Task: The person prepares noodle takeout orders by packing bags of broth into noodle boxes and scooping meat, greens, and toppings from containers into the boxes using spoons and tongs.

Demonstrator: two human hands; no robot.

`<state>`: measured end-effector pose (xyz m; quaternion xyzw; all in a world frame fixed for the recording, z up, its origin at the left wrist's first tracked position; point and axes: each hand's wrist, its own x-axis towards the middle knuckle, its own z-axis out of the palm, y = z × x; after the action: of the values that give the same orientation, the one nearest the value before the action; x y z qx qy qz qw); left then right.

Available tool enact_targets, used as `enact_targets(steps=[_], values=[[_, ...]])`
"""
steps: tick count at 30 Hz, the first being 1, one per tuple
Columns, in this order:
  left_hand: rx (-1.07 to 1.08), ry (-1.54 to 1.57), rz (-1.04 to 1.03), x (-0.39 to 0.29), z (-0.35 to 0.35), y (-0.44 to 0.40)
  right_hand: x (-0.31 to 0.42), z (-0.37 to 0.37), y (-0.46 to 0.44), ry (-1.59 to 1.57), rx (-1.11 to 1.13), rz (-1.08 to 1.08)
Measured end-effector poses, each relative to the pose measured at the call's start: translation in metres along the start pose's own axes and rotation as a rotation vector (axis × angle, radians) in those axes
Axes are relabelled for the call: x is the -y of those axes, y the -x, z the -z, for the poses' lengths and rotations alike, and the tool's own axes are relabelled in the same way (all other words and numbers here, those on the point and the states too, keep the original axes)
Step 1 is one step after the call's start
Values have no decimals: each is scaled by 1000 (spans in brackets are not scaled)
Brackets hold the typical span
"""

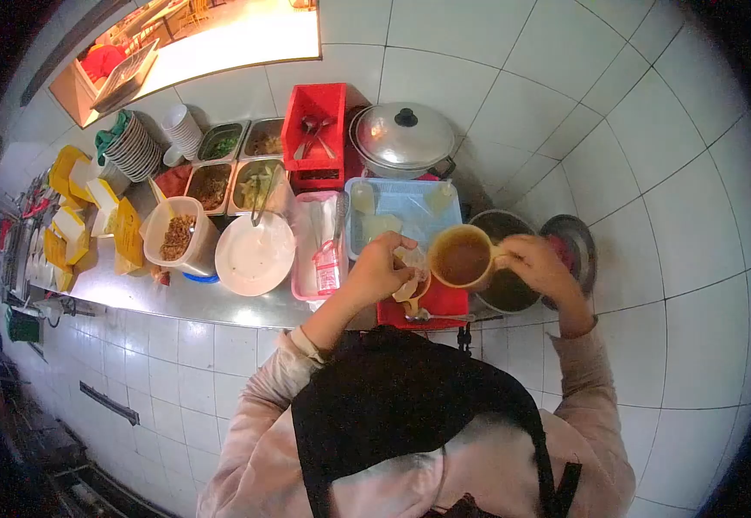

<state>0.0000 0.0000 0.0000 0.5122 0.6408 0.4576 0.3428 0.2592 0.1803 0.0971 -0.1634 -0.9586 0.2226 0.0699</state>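
My left hand (384,269) is closed on a clear plastic bag (407,287), holding it upright in front of me. By its handle, my right hand (535,266) grips a cream-coloured dipper (460,256) with brown broth in it. The dipper is tilted slightly and its rim is close beside the bag; I cannot tell whether they touch. Just beyond my hands, a light blue basket (401,194) contains several bags of pale liquid (381,226). Beneath the bag and dipper sits a red tray (444,304) with a spoon (432,316) on it.
A large pot (514,296) stands under my right hand, and a lidded pot (403,138) behind the basket. Leftward are a pink tray (305,276), a white plate (255,255), a tub of brown pieces (155,226), metal food pans (220,142) and a red cutlery box (315,108).
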Motion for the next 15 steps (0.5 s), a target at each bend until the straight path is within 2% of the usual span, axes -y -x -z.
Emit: enact_targets(steps=[2,5,9,10,12,15], values=[[-4,4,33,-2,1,1,-15,-18,17,-104,-26,-139],[-14,71,-12,10,2,-3,-34,-67,46,-562,-123,-502],[-11,76,19,-8,8,-2,-57,-126,69,-461,-256,-406],[2,75,37,-13,11,-2,-53,-135,72,-413,-271,-500],[21,59,53,-20,14,-2,-64,-163,81,-476,-302,-538],[37,13,69,-25,16,-2,-74,-207,87,-479,-388,-504]])
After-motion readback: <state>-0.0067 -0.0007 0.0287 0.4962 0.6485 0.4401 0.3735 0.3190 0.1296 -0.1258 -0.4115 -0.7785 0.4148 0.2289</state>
